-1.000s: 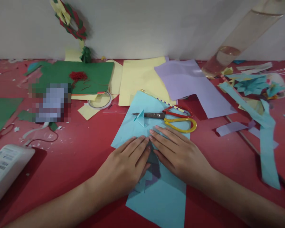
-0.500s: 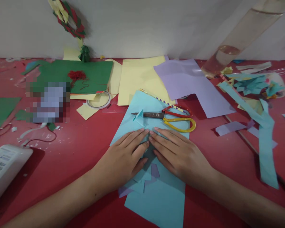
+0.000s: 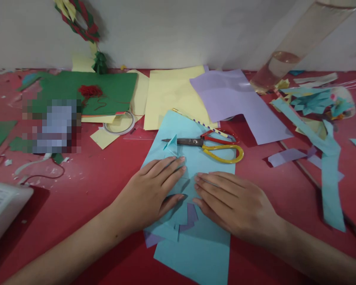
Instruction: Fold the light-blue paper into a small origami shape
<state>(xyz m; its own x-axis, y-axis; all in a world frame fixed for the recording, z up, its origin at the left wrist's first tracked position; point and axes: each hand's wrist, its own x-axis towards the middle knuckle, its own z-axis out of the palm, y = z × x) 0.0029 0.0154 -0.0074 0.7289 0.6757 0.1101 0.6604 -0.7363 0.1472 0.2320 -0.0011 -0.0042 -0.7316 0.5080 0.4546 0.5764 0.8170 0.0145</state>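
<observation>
My left hand [image 3: 148, 190] lies flat with fingers stretched over a small piece of light blue paper [image 3: 182, 184], which it partly covers. A large light blue sheet [image 3: 207, 249] is spread beneath. On its right part rests my right hand [image 3: 240, 202], palm down and fingers extended, a short gap from the left one. Beyond the fingertips are scissors [image 3: 222, 152] with one red and one yellow handle, beside a small folded blue paper piece [image 3: 172, 146]. A dotted pencil [image 3: 200, 123] lies behind them. Nearer me are small blue cut pieces [image 3: 166, 231] and purple scraps [image 3: 191, 215].
Yellow sheets [image 3: 172, 99], a purple sheet [image 3: 237, 95] and green paper [image 3: 115, 89] lie at the back. A tape roll [image 3: 132, 122] and a blurred-out phone [image 3: 57, 122] sit left, with a white box-like device [image 3: 8, 206]. Blue strips [image 3: 332, 186] and a clear liquid-filled container [image 3: 284, 59] are right.
My right hand has slid right and slightly toward me, so the fingertips of both hands are farther apart. The left hand stays on the small blue piece. The view has shifted slightly.
</observation>
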